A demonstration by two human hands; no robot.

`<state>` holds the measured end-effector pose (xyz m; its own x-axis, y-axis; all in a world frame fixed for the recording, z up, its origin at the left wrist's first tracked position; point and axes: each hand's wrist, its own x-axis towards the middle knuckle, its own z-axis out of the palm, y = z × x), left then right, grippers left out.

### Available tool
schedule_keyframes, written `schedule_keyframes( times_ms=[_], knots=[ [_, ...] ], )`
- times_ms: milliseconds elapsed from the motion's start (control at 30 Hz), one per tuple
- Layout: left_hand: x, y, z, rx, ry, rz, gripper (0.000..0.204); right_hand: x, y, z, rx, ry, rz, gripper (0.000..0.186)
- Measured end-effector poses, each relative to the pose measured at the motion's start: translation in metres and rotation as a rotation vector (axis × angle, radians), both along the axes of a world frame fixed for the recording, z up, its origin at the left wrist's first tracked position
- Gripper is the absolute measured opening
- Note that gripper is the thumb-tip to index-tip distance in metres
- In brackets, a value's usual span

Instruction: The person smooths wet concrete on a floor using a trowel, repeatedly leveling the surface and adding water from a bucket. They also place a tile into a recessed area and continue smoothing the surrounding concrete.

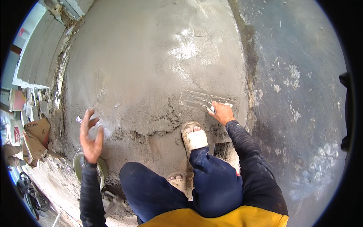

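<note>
My right hand [221, 112] grips a flat plastering trowel [198, 100] that lies on wet grey cement [151, 68] spread over the floor. The blade stretches to the left of that hand, near the edge of the fresh layer. My left hand [90, 136] is raised above the cement with its fingers apart and holds nothing. I am squatting: my right foot in a pale sandal [194, 136] stands on the cement just left of the trowel hand, and the toes of my other foot [176, 178] show below it.
A round metal pan [102, 170] sits under my left wrist. Rough, cracked mortar [159, 125] lies in front of my feet. Dry grey floor [302, 94] is to the right. Cardboard and scraps [32, 132] pile up at the left wall, with cables [32, 193] below.
</note>
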<state>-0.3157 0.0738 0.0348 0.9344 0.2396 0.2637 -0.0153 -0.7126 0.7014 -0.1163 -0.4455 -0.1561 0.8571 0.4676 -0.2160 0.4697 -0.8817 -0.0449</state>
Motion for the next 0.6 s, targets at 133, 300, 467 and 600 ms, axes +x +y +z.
schedule_keyframes(
  times_ms=[133,300,467,600],
  knots=[
    [-0.025,0.014,0.027,0.039,0.134,0.142,0.073,0.052,-0.007,-0.008,-0.041,0.064,0.149,0.046],
    [-0.024,0.003,0.031,0.068,0.265,0.272,0.072,0.099,-0.01,-0.004,-0.014,0.118,0.173,0.047],
    [0.018,-0.032,0.01,0.012,0.264,0.268,0.074,0.142,-0.005,-0.003,-0.044,0.119,0.141,0.049],
    [0.043,-0.049,0.006,0.116,0.299,0.194,0.077,0.184,0.001,-0.003,-0.043,0.102,0.114,0.049]
  ],
)
